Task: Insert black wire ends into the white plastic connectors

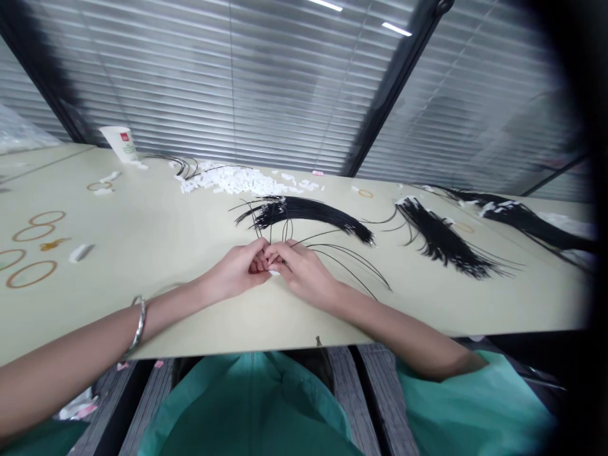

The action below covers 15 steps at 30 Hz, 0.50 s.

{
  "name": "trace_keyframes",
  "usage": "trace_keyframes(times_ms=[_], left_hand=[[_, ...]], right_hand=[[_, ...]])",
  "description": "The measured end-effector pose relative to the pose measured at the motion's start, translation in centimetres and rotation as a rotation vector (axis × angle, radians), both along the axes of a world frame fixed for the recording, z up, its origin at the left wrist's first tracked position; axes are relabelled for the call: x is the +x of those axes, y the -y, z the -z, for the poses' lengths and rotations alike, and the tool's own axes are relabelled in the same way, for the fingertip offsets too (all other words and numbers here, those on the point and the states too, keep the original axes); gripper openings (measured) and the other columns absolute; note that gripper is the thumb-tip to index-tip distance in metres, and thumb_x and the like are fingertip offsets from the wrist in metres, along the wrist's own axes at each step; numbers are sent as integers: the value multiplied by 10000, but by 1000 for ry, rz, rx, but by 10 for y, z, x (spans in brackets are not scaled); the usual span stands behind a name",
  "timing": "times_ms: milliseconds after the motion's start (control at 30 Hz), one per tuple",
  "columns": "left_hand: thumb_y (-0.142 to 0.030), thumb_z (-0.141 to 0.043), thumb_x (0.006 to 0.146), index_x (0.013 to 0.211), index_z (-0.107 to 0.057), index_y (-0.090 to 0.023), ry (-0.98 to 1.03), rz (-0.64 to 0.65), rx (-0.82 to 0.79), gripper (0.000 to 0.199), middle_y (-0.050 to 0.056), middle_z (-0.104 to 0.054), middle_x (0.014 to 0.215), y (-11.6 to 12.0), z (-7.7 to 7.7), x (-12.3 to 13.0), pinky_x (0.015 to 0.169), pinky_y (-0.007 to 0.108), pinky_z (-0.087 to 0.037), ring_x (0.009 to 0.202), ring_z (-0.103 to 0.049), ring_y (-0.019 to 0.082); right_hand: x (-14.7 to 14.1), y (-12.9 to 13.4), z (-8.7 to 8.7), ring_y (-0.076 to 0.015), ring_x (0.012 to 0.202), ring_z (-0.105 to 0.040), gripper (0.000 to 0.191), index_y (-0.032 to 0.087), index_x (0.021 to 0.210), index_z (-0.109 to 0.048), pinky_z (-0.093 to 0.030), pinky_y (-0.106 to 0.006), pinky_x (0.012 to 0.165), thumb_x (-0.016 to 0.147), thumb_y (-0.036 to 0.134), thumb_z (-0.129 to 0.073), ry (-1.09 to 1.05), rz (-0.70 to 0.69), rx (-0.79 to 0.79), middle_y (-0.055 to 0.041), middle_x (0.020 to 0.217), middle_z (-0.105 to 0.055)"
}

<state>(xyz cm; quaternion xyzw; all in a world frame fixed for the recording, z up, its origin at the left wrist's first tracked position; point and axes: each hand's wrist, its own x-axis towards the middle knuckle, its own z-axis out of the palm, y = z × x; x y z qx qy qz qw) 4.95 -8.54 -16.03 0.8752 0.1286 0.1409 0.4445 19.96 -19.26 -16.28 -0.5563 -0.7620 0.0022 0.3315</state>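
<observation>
My left hand point(244, 266) and my right hand point(301, 271) meet fingertip to fingertip over the table's front middle, both closed in a pinch. Thin black wires point(346, 250) run through the fingers; some loop upward and others trail to the right. Between the fingertips peeks a small white connector point(274, 273), mostly covered, so how the wires sit in it is hidden. Just beyond my hands lies a bundle of black wires point(313, 210) with pale tips.
A heap of small white connectors point(237, 180) lies at the back, near a paper cup point(121, 144). More black wire bundles point(441, 240) are on the right. Rubber bands point(32, 273) and a white piece point(80, 253) lie left. Glass with blinds point(285, 82) stands behind the table.
</observation>
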Motion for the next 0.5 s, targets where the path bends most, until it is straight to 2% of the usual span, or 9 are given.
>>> trace_keyframes(times_ms=[267,500], left_hand=[[-254,-547,739,848,-425,-158,-8,-18,24,189,-24,-518,721,-1,2,1,529,142,-425,607,-516,52],[-232,-548,730,840,-425,-156,-11,-25,22,181,-27,-513,708,1,-2,2,522,135,-417,599,-505,46]], right_hand=[[-3,-1,-4,-135,933,-470,243,135,1022,-450,-395,-213,801,826,0,-501,39,70,-134,-27,927,-523],[-4,1,-8,-147,949,-462,237,133,1007,-436,-392,-222,808,813,0,-469,65,75,-156,-36,917,-517]])
